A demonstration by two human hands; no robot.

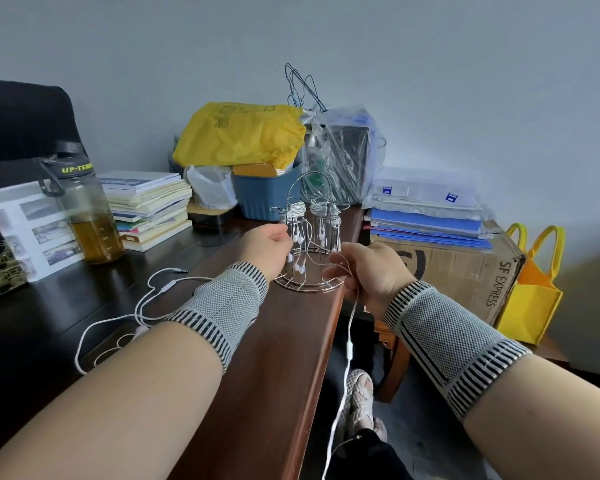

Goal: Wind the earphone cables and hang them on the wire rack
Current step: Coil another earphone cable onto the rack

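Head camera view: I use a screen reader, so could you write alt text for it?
Two hands work at a small wire rack on a brown desk edge: the right hand pinches a white earphone cable that trails down past the desk, and the left hand reaches wound earphones hanging there. Another earphone cable lies loose on the desk.

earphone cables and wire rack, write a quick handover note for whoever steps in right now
Left hand: at the round silver wire rack on the brown table edge, fingers hidden; grip unclear.
Right hand: pinches a thin white earphone cable that hangs below the table edge.
Done: several wound white earphone bundles hang on the rack.
Left: wind and hang the held cable, then the loose white earphones lying on the dark desk.
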